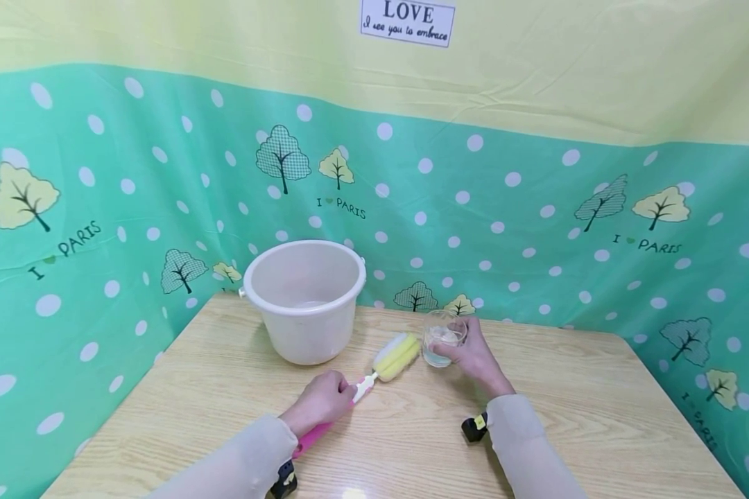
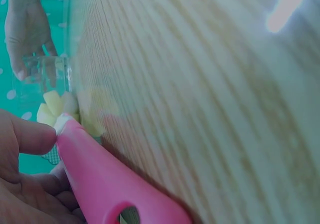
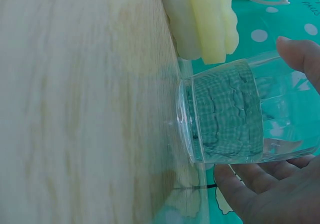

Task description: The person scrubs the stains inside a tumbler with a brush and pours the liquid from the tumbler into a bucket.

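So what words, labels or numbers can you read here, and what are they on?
"LOVE": the white panel at the top of the cloth backdrop.
"I see you to embrace": same panel, underneath.
"I (heart) PARIS": repeated on the backdrop's green part; one beside the bucket is too small and cut off to read.
I can make out no writing on the bucket, brush or glass, and no numbers.
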The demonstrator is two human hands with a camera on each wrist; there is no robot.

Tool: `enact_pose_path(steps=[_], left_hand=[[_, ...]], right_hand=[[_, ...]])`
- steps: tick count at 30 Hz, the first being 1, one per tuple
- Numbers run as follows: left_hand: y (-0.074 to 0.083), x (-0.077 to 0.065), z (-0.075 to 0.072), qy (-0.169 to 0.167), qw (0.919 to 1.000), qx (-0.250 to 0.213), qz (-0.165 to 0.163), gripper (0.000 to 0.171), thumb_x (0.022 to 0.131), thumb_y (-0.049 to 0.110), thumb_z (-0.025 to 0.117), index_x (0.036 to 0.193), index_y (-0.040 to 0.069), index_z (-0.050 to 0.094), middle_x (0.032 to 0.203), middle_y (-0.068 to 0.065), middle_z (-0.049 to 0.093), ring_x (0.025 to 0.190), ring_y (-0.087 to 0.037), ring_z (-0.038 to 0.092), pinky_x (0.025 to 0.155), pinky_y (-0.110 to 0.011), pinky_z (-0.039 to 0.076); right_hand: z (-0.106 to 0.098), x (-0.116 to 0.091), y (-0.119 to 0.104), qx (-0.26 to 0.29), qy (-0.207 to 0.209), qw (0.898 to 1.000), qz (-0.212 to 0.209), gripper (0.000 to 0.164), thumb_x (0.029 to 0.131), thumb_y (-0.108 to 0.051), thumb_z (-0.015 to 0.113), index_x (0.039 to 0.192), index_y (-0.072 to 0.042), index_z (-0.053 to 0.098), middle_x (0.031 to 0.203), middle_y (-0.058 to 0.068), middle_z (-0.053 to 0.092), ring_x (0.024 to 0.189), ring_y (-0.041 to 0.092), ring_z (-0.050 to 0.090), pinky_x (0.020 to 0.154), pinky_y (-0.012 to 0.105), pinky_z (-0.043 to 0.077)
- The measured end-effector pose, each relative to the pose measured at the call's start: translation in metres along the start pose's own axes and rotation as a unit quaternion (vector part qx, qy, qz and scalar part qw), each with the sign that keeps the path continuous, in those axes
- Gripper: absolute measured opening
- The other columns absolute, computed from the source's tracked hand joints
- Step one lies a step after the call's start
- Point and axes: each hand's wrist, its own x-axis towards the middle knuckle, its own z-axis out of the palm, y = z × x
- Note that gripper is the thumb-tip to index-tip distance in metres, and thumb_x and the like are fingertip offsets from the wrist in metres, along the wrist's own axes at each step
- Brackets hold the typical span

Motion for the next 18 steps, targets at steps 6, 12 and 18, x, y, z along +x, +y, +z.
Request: enact_pose_path(steps=[6, 12, 18], left_hand=[[-0.0011, 0.0003, 0.0, -0.002, 1.0, -0.003, -0.007, 0.028, 0.092, 0.021, 0.057, 0.067, 0.011, 0.05, 0.062, -0.001, 0.047, 0.057, -0.016, 0.044, 0.051, -0.028, 0.036], [-0.0014, 0.0001, -0.0005, -0.006, 0.9999, -0.006, -0.014, 0.025, 0.092, 0.023, 0.057, 0.07, 0.011, 0.052, 0.065, -0.001, 0.049, 0.059, -0.016, 0.046, 0.054, -0.029, 0.038], [-0.0025, -0.0008, -0.0018, -0.003, 0.9997, -0.015, -0.018, 0.023, 0.093, 0.023, 0.057, 0.073, 0.01, 0.054, 0.068, -0.002, 0.051, 0.062, -0.016, 0.047, 0.056, -0.029, 0.04]], right_hand=[[0.0003, -0.0007, -0.0007, 0.005, -0.002, 1.0, -0.001, 0.083, 0.072, -0.03, 0.083, 0.13, -0.004, 0.03, 0.138, 0.019, 0.039, 0.129, 0.035, 0.038, 0.108, 0.048, 0.031], [-0.0001, -0.0014, -0.0014, 0.005, -0.002, 1.0, 0.001, 0.082, 0.072, -0.03, 0.083, 0.13, -0.005, 0.03, 0.138, 0.018, 0.04, 0.128, 0.035, 0.039, 0.108, 0.047, 0.031], [-0.0001, -0.0013, -0.002, 0.004, -0.002, 1.0, 0.001, 0.082, 0.072, -0.029, 0.083, 0.13, -0.005, 0.03, 0.138, 0.019, 0.039, 0.128, 0.034, 0.039, 0.108, 0.048, 0.032]])
